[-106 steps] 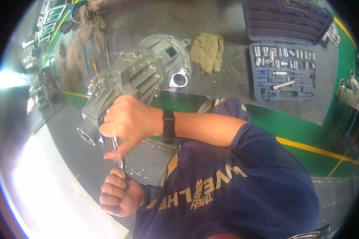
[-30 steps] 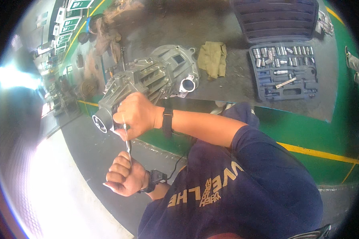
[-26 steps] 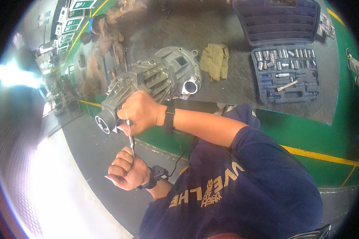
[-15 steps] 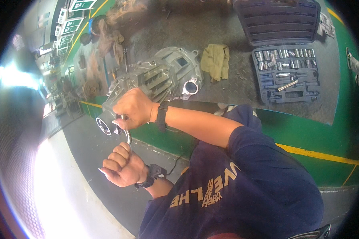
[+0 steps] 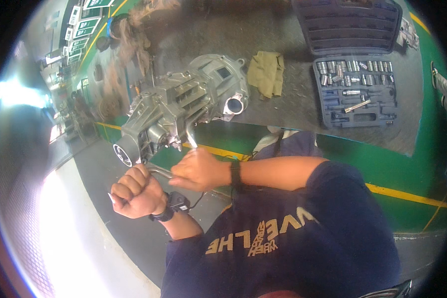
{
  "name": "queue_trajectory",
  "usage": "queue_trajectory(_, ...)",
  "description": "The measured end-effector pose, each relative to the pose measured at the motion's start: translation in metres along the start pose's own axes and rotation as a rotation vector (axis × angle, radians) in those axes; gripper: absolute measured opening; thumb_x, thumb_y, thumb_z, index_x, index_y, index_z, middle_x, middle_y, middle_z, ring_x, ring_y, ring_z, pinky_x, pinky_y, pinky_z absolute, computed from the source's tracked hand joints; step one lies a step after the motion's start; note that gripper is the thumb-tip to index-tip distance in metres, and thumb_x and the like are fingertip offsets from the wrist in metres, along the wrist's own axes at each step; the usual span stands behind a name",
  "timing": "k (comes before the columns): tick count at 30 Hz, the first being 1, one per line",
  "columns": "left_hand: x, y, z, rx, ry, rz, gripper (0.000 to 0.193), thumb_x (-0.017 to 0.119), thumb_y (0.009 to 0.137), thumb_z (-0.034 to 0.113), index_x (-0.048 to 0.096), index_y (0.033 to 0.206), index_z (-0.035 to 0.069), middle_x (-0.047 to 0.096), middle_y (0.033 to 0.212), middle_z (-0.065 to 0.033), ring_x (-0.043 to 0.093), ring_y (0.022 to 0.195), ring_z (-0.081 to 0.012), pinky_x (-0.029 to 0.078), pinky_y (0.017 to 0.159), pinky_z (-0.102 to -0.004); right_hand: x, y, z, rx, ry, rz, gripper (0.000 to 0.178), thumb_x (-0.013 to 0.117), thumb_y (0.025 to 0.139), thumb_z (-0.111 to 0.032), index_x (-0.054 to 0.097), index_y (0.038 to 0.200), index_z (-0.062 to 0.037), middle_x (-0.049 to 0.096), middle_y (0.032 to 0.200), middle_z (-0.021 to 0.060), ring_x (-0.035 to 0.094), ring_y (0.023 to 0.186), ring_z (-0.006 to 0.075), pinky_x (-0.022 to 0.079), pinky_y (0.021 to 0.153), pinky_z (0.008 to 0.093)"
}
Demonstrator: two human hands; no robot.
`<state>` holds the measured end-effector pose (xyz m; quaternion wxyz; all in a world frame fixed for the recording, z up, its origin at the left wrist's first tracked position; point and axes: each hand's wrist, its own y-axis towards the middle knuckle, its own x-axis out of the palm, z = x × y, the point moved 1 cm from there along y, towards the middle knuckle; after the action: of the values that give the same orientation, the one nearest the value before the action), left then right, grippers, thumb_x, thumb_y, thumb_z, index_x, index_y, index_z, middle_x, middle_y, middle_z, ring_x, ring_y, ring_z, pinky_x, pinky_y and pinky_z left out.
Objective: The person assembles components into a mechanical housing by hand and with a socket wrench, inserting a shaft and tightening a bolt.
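Note:
A grey cast-metal gearbox housing lies along the near left edge of the bench. Below its near side I hold a shiny cranked speed brace in both hands. My left hand is closed in a fist around its end, close to the round opening of the housing. To the right of it, my right hand wraps the bent middle of the brace. A bright length of metal rises from that hand to the underside of the gearbox; where it meets the housing is hard to make out.
An open socket case with several sockets sits at the right of the dark bench. An olive cloth lies beside the gearbox. Blurred brown and metal parts stand at the far left. The floor is green with yellow lines.
My right hand has swung down and to the right, off the front of the gearbox, with the brace's bend. My left hand has shifted slightly up and left. Both keep their grip.

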<state>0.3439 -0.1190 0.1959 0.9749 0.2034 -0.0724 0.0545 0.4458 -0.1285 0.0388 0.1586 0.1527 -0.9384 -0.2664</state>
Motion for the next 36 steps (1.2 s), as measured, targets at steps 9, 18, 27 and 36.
queue_trajectory(9, 0.032, -0.010, 0.005, -0.099, 0.145, -0.331, 0.049, 0.044, 0.102, 0.031, 0.025, 0.060, 0.016, 0.026, 0.051, -0.0007, 0.028, 0.049, -0.0202, 0.027, 0.057, -0.0370, 0.071, 0.033, 0.037, 0.037, -0.151, -0.284, 0.021, 0.076, 0.085, -0.037, 0.068, 0.088, -0.0183, 0.071, 0.072, 0.0125, 0.069, 0.068, 0.0404, 0.052, 0.059, 0.0509)
queue_trajectory(18, 0.024, -0.010, 0.018, -0.025, 0.217, -0.275, 0.054, 0.040, 0.110, 0.038, 0.029, 0.063, 0.015, 0.028, 0.052, 0.0007, 0.026, 0.049, -0.0181, 0.026, 0.055, -0.0367, 0.068, 0.037, 0.018, 0.055, -0.035, -0.292, 0.027, 0.067, 0.092, -0.045, 0.071, 0.091, -0.0191, 0.068, 0.067, 0.0152, 0.068, 0.064, 0.0420, 0.052, 0.059, 0.0531)
queue_trajectory(27, 0.012, 0.011, 0.052, 0.014, 0.140, 0.034, 0.049, 0.032, 0.113, 0.034, 0.030, 0.067, 0.017, 0.027, 0.054, 0.0012, 0.019, 0.053, -0.0146, 0.022, 0.057, -0.0351, 0.024, 0.038, -0.023, -0.079, -0.163, -0.176, 0.045, 0.070, 0.094, -0.048, 0.060, 0.071, -0.0105, 0.059, 0.057, 0.0108, 0.061, 0.053, 0.0342, 0.046, 0.049, 0.0453)
queue_trajectory(36, 0.010, -0.018, 0.055, 0.037, 0.113, 0.028, 0.048, 0.033, 0.111, 0.032, 0.029, 0.066, 0.018, 0.024, 0.055, 0.0025, 0.018, 0.057, -0.0142, 0.022, 0.062, -0.0351, -0.024, 0.050, -0.032, -0.292, -0.212, 0.209, 0.048, 0.085, 0.080, -0.048, 0.054, 0.066, -0.0136, 0.049, 0.053, 0.0016, 0.053, 0.047, 0.0248, 0.038, 0.046, 0.0368)
